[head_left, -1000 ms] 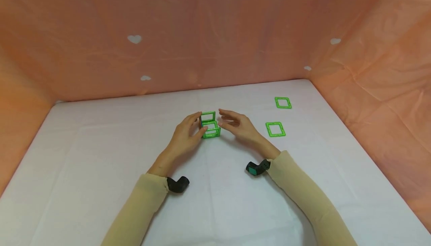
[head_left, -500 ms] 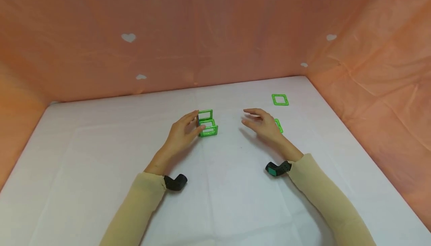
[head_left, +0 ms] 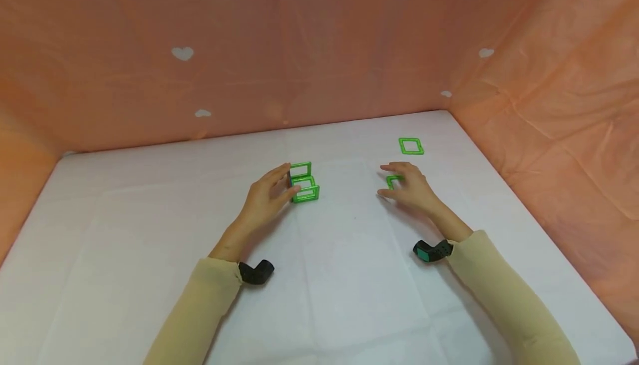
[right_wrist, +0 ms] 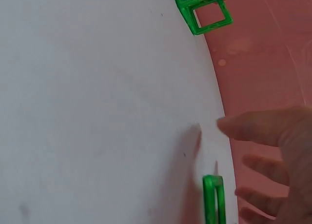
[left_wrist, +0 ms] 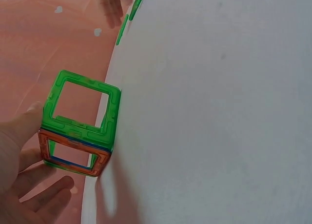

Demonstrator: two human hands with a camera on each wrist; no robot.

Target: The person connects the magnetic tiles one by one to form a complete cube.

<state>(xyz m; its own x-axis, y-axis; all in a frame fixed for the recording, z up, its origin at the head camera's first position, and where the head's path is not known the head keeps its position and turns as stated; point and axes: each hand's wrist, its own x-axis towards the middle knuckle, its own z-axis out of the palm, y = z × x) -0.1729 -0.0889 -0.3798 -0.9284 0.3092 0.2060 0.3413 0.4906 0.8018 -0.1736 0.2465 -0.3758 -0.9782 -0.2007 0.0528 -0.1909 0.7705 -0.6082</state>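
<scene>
My left hand [head_left: 262, 201] holds a small open box built of magnetic square tiles [head_left: 305, 198], with the thumb at its near side and fingers at the far side. Green frames form its near, far and bottom faces. An orange-brown tile [left_wrist: 101, 163] stands on the side toward the left palm, a blue edge showing by it. Over a loose green magnetic tile [head_left: 391, 183] hovers my right hand [head_left: 411, 190], thumb and fingers spread apart. Part of that tile is hidden by the hand; the right wrist view shows its edge [right_wrist: 209, 199] apart from the fingers.
Another green square tile [head_left: 411, 153] lies farther back on the white-covered table [head_left: 349, 276]. Orange cloth walls [head_left: 319, 65] with white hearts rise behind it and at the sides. Each wrist bears a black device.
My right hand has moved away from the tile box, rightward to the nearer loose tile. The left hand keeps hold of the box. The head view has shifted slightly.
</scene>
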